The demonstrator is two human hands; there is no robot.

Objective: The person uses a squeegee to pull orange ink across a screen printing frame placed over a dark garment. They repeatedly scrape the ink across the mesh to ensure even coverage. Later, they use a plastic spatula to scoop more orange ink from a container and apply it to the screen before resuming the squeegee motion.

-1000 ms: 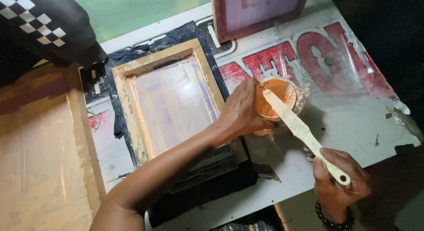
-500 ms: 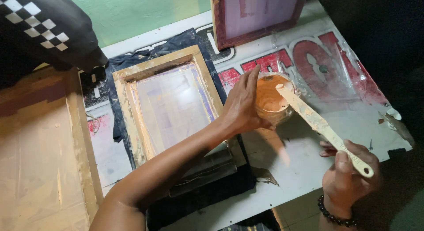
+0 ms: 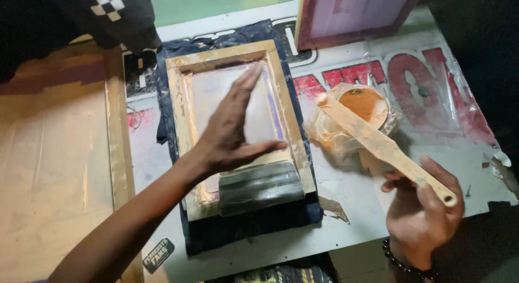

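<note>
The right hand, at the lower right of the frame, has its fingers curled around the handle end of a long wooden paddle, thumb on top. The paddle slants up and left, and its ink-smeared blade rests in a plastic-lined tub of orange ink right of centre. A dark bead bracelet circles that wrist.

The left hand, at centre, is open and holds nothing: fingers straight and pressed together pointing up, thumb spread out to the right. It hovers over a wooden-framed printing screen, which lies flat on dark cloth. A black squeegee rests across the screen's near end, just below the hand.

To do this well, it seems wise to lift a modest load of ink on the blade, let drips fall back into the tub, and steady the frame with the free hand.

Another framed screen leans at the top; a pale wooden board fills the left side.
</note>
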